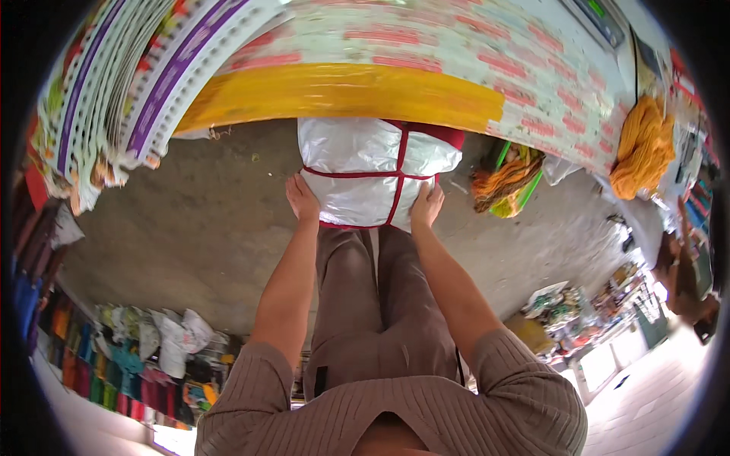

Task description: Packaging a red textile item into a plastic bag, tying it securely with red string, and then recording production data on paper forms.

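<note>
A bulky white plastic-wrapped bundle (pixel 353 199), crossed by dark red bands, is in front of my legs, below the table edge. Its far end passes partly beneath that edge, where some dark red fabric shows. My left hand (pixel 303 199) is closed on the bundle's left side. On the opposite side, my right hand (pixel 427 205) grips the near right corner, with the fingers partly hidden. Both arms stretch forward and hold the bundle between them.
The table (pixel 426 45) has a brick-patterned cover and a yellow strip (pixel 342 95) along its edge. Stacked white-and-purple sheets (pixel 182 72) stand at left. Orange yarn (pixel 642 148) hangs at right, above a green basket (pixel 530 190) of yarn. Clothes (pixel 144 357) line the room behind.
</note>
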`<state>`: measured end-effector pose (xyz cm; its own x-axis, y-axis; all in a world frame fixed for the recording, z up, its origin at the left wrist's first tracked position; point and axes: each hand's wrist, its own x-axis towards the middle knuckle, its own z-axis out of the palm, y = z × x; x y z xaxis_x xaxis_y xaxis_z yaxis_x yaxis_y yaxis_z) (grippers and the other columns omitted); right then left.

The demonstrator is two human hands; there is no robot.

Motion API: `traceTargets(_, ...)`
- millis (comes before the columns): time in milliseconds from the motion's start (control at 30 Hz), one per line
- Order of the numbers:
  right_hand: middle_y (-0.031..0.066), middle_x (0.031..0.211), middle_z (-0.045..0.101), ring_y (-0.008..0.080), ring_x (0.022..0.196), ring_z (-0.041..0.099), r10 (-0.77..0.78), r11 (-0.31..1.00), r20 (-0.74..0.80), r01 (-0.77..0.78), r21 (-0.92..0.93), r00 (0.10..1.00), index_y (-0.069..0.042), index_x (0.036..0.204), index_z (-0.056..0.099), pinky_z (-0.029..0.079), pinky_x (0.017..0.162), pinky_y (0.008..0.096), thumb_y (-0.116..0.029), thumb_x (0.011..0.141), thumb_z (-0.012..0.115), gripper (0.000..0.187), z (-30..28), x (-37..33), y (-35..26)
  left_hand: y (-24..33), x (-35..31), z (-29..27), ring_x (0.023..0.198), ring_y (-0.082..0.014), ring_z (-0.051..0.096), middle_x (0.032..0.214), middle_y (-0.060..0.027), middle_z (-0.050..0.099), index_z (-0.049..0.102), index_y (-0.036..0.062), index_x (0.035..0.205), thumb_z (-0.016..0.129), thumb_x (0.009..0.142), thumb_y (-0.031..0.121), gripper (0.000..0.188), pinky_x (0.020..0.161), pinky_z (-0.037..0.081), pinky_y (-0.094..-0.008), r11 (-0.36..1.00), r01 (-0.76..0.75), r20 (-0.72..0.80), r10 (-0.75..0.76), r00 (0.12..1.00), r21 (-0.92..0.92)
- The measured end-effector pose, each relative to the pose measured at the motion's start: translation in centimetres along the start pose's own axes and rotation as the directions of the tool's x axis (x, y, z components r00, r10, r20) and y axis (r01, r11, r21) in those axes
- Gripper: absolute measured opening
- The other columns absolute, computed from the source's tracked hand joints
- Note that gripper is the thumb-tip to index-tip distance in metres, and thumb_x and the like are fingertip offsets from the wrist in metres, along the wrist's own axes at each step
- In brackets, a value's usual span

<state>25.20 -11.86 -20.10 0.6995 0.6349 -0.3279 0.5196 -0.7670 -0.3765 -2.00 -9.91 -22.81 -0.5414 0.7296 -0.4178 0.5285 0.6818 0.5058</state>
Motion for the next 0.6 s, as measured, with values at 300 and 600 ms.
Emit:
traceTargets(300, 0.0128, 0.096, 0.063, 0.0295, 0.086, 0.06, 0.3, 0.847, 0.034, -0.283, 0.45, 0.953, -0.006, 0.099, 0.061, 0.047, 0.077, 0.0379, -0.023, 0.087, 0.061, 0.02, -2.1, 2.9, 3.6, 16.3, -4.2, -0.7, 0.107, -0.0371, 0.048, 0.116, -0.019, 0.053, 0.052, -0.0023, 0.114, 0.057, 0.082, 0.006, 0.034, 0.094, 0.037, -0.0468, 0.664, -0.729, 0.198, 0.702, 0.684, 0.168)
traceTargets(600, 0.0052, 0.115, 0.06, 0.0278, 0.11, 0.054, 0.327, 0.916, 0.075, -0.335, 0.222, 0.942, -0.011, 0.099, 0.06, 0.041, 0.09, 0.0439, -0.034, 0.081, 0.066, 0.029, -3.1, 1.1, 1.4, 32.8, -5.8, 16.9, 0.133, -0.0264, 0.036, 0.125, -0.0066, 0.054, 0.063, 0.0111, 0.101, 0.068, 0.079, 0.024, 0.025, 0.11, 0.029, -0.0492, -0.259, -0.907, 0.873, 0.278, -0.4, -0.333)
